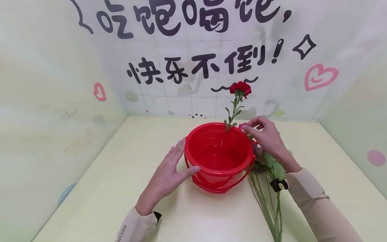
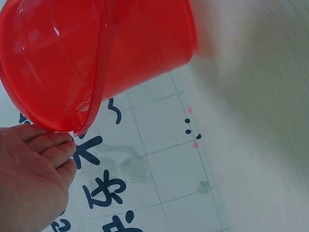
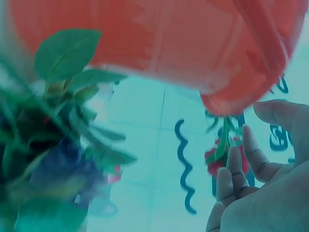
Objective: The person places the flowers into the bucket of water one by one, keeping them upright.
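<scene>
A red plastic bucket stands on the table. One red carnation rises from it, its leafy stem leaning on the far right of the rim. My left hand rests against the bucket's left side, fingers straight and thumb at the front of the rim. In the left wrist view the fingertips touch the rim by the handle. My right hand hovers just right of the rim near the carnation's stem, thumb and fingers apart with nothing between them in the right wrist view. A bit of pink shows behind its fingertips.
A bunch of long-stemmed flowers lies along the bucket's right side, partly beneath my right forearm, its heads and leaves mostly hidden. The pale table ends at a printed back wall with side walls left and right.
</scene>
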Demonstrator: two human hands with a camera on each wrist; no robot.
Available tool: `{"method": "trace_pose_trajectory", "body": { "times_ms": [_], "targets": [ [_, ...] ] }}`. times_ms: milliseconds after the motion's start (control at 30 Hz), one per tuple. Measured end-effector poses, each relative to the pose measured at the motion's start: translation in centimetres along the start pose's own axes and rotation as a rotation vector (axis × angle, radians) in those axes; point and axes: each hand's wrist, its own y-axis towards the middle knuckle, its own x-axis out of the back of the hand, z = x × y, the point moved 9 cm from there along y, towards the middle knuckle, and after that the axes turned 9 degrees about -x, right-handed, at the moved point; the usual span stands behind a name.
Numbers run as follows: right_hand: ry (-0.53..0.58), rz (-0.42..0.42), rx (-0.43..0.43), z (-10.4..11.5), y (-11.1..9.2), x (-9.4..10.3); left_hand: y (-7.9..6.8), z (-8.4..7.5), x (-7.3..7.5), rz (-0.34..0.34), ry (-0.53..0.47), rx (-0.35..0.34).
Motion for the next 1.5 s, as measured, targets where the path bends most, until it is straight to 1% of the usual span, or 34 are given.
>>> {"method": "trace_pose_trajectory", "body": {
  "times_ms": [133,267,500,900,1067,1167,1367,1500],
  "targets": [
    [-0.019,-0.027,0.002,-1.1,-0.7,1.9,0.1,0.1,0.2,-0.004,0.001,0.011],
    [-0.034,-0.043,-0.027,-2.7,-1.4,3.5,0.1,0.2,0.1,0.001,-0.006,0.023],
    [-0.062,-0.051,-0.072,-5.3,-2.7,5.0,0.1,0.2,-0.2,0.003,-0.019,0.017],
    [-0.095,-0.049,-0.137,-9.0,-4.4,5.9,0.2,0.3,-0.3,0.002,-0.031,0.017],
    [-0.11,-0.028,-0.148,-10.1,-5.3,5.7,0.3,0.3,-0.3,0.005,-0.028,0.033],
    [-0.112,-0.019,-0.171,-10.7,-5.8,5.6,0.3,0.2,-0.3,0.008,-0.031,0.037],
    [-0.076,0.005,-0.179,-11.6,-6.7,5.1,0.2,0.3,-0.4,0.005,-0.034,0.033],
    [-0.077,0.003,-0.182,-12.2,-7.2,5.0,0.2,0.3,-0.4,0.002,-0.032,0.021]
  ]
}}
